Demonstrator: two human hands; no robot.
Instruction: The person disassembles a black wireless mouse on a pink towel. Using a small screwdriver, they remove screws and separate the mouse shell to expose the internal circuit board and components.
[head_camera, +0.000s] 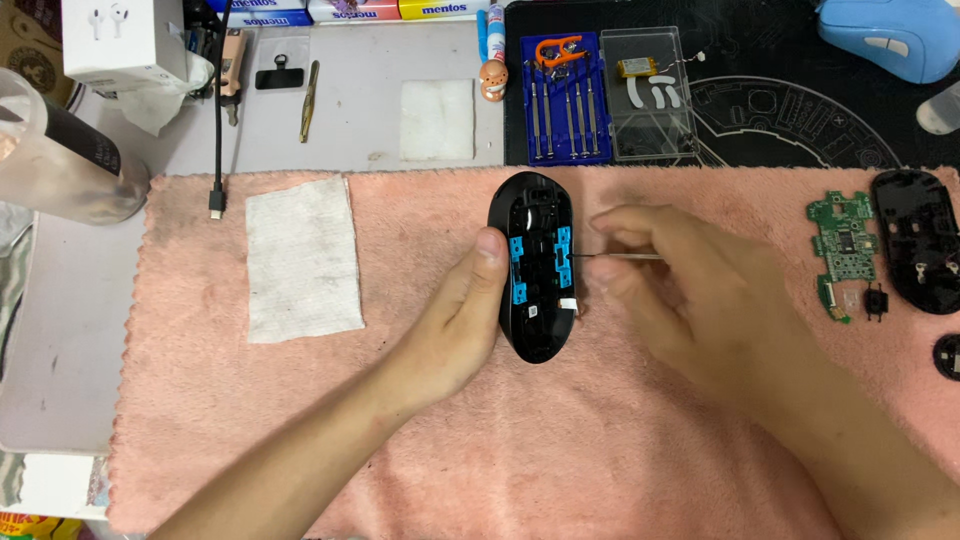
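Black mouse shell (534, 270) gripped by left hand (455, 320); right hand (680, 280) pinches a screwdriver (615, 257).

hands: two, left (455, 315) and right (680, 285)
mouse shells: two, one held (535, 300), one at the side (915, 240)
blue mouse: one (885, 35)
green boards: one (842, 240)
white cloths: two, big (302, 258) and small (437, 118)
screwdriver boxes: one (565, 100)
pink towels: one (600, 450)

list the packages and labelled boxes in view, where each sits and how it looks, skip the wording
White box: top left corner, squarish, earbuds pictured on its face.
Candy packs: row along the top edge, flat bars, blue, white-pink and yellow.
Blue screwdriver case: top centre, open rectangle, orange tool inside.
Clear plastic lid: right of it, holding small parts.
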